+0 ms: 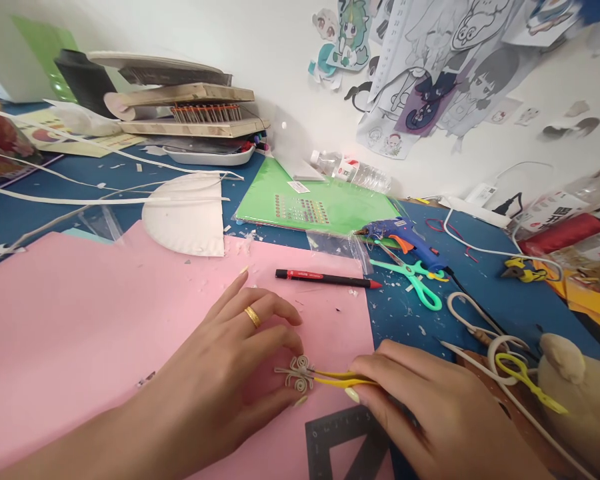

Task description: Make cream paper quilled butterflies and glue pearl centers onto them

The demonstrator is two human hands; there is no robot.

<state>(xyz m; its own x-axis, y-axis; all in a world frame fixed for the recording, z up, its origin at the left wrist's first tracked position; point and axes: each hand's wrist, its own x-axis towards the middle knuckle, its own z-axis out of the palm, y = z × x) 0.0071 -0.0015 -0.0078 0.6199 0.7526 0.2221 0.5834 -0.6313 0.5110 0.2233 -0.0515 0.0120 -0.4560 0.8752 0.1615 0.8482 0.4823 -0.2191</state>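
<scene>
A small beige ornament of curled coils [301, 375] lies low over the pink sheet [105, 320]. My left hand [245, 347], with a gold ring, curves around it; the index fingertip is at its upper edge and the thumb at its lower edge. In my right hand [420, 407] is a pair of yellow tweezers [340, 380], pinched between thumb and fingers. The tweezer tips reach the ornament's right side; whether they grip it is too small to tell. Under my right hand lies a dark triangular ruler [320, 440].
Beyond my hands lie a black-and-red pen [325, 277], green scissors [415, 277], a blue glue gun [410, 237] and a half paper plate [190, 217]. White cords [105, 197] stretch across the left. A plush toy [580, 393] and yellow scissors [530, 383] are at right.
</scene>
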